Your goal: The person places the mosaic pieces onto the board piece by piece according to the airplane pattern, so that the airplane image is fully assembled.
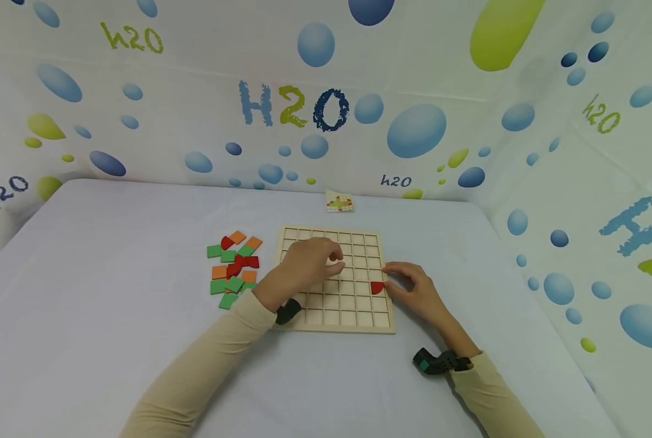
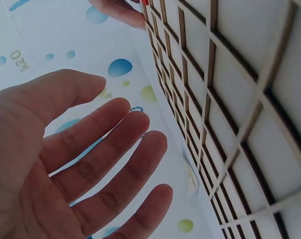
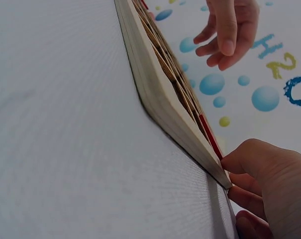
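A square wooden grid board (image 1: 353, 302) lies on the table, with one red quarter-round tile (image 1: 377, 287) in a cell by its right edge. Over the board's middle hovers my left hand (image 1: 310, 261), its fingers loosely bent; the left wrist view shows nothing between the thumb and the fingers (image 2: 115, 169). My right hand (image 1: 421, 295) rests against the board's right edge, thumb and index finger apart. In the right wrist view its thumb (image 3: 242, 158) touches the edge beside the red tile. The left hand and forearm hide part of the grid.
Left of the board lies a loose pile of green (image 1: 218, 286), orange (image 1: 219, 272) and red (image 1: 250, 261) tiles, some overlapping. A small pattern card (image 1: 339, 201) stands near the back of the white table (image 1: 112, 292). A printed curtain (image 1: 194, 79) encloses the back and right side.
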Action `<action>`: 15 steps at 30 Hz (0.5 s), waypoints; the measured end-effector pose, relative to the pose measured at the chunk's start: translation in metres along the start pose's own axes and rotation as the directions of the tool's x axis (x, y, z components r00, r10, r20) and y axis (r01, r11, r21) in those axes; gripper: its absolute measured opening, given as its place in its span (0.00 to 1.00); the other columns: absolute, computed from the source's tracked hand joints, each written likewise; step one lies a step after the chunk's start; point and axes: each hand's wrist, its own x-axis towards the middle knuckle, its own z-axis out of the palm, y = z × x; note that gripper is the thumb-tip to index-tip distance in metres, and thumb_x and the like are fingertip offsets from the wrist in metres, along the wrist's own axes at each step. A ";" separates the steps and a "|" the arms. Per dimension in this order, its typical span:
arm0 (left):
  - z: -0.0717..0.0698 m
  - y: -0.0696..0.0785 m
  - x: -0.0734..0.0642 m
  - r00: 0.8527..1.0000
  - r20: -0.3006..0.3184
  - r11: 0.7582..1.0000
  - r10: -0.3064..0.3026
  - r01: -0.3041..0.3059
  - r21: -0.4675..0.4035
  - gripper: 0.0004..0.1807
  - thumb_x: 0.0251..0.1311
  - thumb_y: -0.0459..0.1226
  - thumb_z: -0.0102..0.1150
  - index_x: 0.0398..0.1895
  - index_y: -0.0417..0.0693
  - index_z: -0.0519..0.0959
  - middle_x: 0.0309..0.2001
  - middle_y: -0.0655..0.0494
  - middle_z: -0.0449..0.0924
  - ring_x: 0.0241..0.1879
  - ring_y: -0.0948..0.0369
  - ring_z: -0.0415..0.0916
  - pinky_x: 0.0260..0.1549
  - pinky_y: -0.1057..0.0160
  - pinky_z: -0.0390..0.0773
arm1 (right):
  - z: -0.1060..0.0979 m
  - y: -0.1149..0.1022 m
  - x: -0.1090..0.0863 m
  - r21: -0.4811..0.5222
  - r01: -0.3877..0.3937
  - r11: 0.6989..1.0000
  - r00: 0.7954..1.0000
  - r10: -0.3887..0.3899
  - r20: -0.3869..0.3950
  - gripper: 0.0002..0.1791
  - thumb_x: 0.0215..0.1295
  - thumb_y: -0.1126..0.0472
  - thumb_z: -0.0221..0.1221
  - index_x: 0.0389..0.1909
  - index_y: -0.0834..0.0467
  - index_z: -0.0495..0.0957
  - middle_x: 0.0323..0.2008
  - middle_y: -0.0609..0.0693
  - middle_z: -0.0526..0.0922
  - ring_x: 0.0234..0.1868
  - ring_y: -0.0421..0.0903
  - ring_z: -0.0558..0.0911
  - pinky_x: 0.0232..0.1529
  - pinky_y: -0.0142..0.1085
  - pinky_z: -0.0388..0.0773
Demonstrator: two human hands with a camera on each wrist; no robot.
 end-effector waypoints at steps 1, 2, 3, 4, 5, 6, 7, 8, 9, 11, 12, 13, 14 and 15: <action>0.000 -0.003 -0.001 1.000 -0.003 1.000 -0.005 0.005 -0.004 0.10 0.65 0.44 0.59 0.41 0.50 0.83 0.40 0.58 0.82 0.39 0.60 0.80 0.31 0.62 0.78 | -0.001 -0.006 -0.001 0.004 -0.005 1.000 1.000 0.005 0.003 0.16 0.63 0.70 0.61 0.52 0.69 0.78 0.58 0.66 0.75 0.64 0.63 0.66 0.63 0.57 0.62; -0.001 -0.005 -0.001 1.000 -0.006 1.000 -0.008 0.008 -0.006 0.10 0.65 0.45 0.59 0.41 0.49 0.83 0.40 0.57 0.82 0.39 0.60 0.80 0.31 0.62 0.78 | -0.002 -0.011 -0.001 0.007 -0.007 1.000 1.000 0.007 0.008 0.16 0.63 0.71 0.61 0.52 0.70 0.77 0.58 0.67 0.75 0.64 0.64 0.66 0.63 0.58 0.62; -0.001 -0.007 -0.002 1.000 -0.009 1.000 -0.014 0.014 -0.010 0.10 0.65 0.45 0.59 0.41 0.49 0.83 0.40 0.57 0.83 0.39 0.60 0.80 0.31 0.62 0.78 | -0.002 -0.015 -0.002 0.006 -0.006 1.000 1.000 0.006 0.012 0.16 0.63 0.71 0.61 0.52 0.71 0.77 0.58 0.68 0.75 0.64 0.65 0.66 0.63 0.58 0.63; -0.002 -0.009 -0.003 1.000 -0.011 1.000 -0.019 0.018 -0.010 0.10 0.66 0.45 0.58 0.41 0.49 0.83 0.40 0.57 0.83 0.39 0.60 0.79 0.32 0.61 0.78 | -0.002 -0.016 -0.002 0.006 -0.010 1.000 1.000 0.010 0.015 0.16 0.63 0.71 0.61 0.52 0.71 0.77 0.58 0.68 0.75 0.64 0.65 0.66 0.63 0.58 0.63; -0.002 -0.011 -0.004 1.000 -0.012 1.000 -0.026 0.026 -0.016 0.10 0.66 0.45 0.58 0.41 0.49 0.83 0.40 0.57 0.83 0.40 0.60 0.79 0.33 0.61 0.78 | -0.003 -0.017 -0.002 0.006 -0.012 1.000 1.000 0.012 0.019 0.16 0.63 0.71 0.61 0.52 0.71 0.77 0.58 0.67 0.75 0.64 0.65 0.66 0.63 0.57 0.63; -0.003 -0.013 -0.004 0.999 -0.014 0.999 -0.032 0.032 -0.018 0.11 0.66 0.45 0.58 0.41 0.49 0.83 0.41 0.56 0.83 0.40 0.59 0.79 0.34 0.60 0.79 | -0.003 -0.018 -0.002 0.004 -0.014 1.000 1.000 0.014 0.022 0.16 0.63 0.71 0.61 0.52 0.71 0.77 0.58 0.67 0.75 0.64 0.64 0.66 0.63 0.57 0.63; -0.004 -0.015 -0.005 0.999 -0.017 0.999 -0.037 0.036 -0.023 0.11 0.66 0.45 0.58 0.41 0.49 0.83 0.41 0.56 0.83 0.40 0.59 0.79 0.35 0.60 0.79 | -0.003 -0.018 -0.002 0.002 -0.015 1.000 1.000 0.014 0.023 0.16 0.63 0.71 0.61 0.52 0.70 0.77 0.58 0.67 0.75 0.64 0.64 0.66 0.63 0.57 0.63; -0.005 -0.016 -0.006 0.999 -0.020 0.999 -0.042 0.041 -0.026 0.11 0.66 0.45 0.58 0.41 0.49 0.83 0.41 0.56 0.83 0.41 0.59 0.79 0.36 0.59 0.79 | -0.003 -0.018 -0.002 0.001 -0.013 1.000 1.000 0.013 0.022 0.16 0.63 0.71 0.61 0.52 0.70 0.77 0.58 0.67 0.75 0.64 0.64 0.66 0.63 0.57 0.63; -0.005 -0.018 -0.007 0.999 -0.021 0.998 -0.048 0.048 -0.032 0.11 0.66 0.45 0.58 0.41 0.49 0.83 0.41 0.56 0.83 0.41 0.59 0.79 0.37 0.58 0.79 | -0.004 -0.018 -0.002 0.001 -0.013 1.000 1.000 0.013 0.021 0.16 0.63 0.71 0.61 0.52 0.70 0.77 0.58 0.67 0.75 0.64 0.64 0.66 0.63 0.57 0.63; -0.007 -0.021 -0.009 0.998 -0.022 0.998 -0.058 0.057 -0.041 0.11 0.66 0.45 0.58 0.41 0.49 0.83 0.41 0.55 0.83 0.41 0.58 0.79 0.37 0.58 0.79 | -0.004 -0.017 -0.002 0.004 -0.013 1.000 1.000 0.013 0.020 0.16 0.63 0.71 0.61 0.52 0.70 0.78 0.58 0.67 0.75 0.64 0.64 0.66 0.63 0.57 0.63; -0.008 -0.022 -0.009 0.998 -0.025 0.997 -0.060 0.059 -0.041 0.11 0.66 0.45 0.58 0.41 0.49 0.83 0.41 0.55 0.83 0.41 0.58 0.79 0.37 0.58 0.79 | -0.004 -0.017 -0.002 0.003 -0.012 1.000 1.000 0.012 0.018 0.16 0.63 0.71 0.61 0.52 0.70 0.78 0.58 0.67 0.75 0.64 0.64 0.66 0.63 0.57 0.63; -0.008 -0.024 -0.010 0.998 -0.028 0.997 -0.063 0.062 -0.042 0.11 0.66 0.45 0.58 0.41 0.49 0.83 0.41 0.55 0.83 0.41 0.58 0.79 0.36 0.58 0.79 | -0.004 -0.017 -0.002 0.004 -0.010 1.000 1.000 0.010 0.016 0.16 0.63 0.71 0.61 0.52 0.70 0.78 0.58 0.67 0.75 0.64 0.64 0.66 0.63 0.57 0.63; -0.009 -0.025 -0.011 0.997 -0.031 0.997 -0.066 0.065 -0.041 0.11 0.66 0.45 0.58 0.41 0.49 0.83 0.41 0.55 0.83 0.41 0.58 0.79 0.36 0.58 0.79 | -0.004 -0.017 -0.002 0.008 -0.010 1.000 1.000 0.009 0.015 0.16 0.63 0.71 0.61 0.52 0.70 0.77 0.58 0.67 0.75 0.64 0.64 0.66 0.63 0.58 0.62; -0.010 -0.027 -0.011 0.997 -0.034 0.997 -0.069 0.067 -0.043 0.11 0.66 0.44 0.58 0.41 0.48 0.83 0.41 0.55 0.83 0.40 0.58 0.79 0.34 0.59 0.79 | -0.003 -0.017 -0.002 0.009 -0.010 1.000 1.000 0.010 0.015 0.16 0.63 0.71 0.61 0.52 0.71 0.77 0.58 0.68 0.75 0.64 0.65 0.66 0.63 0.58 0.62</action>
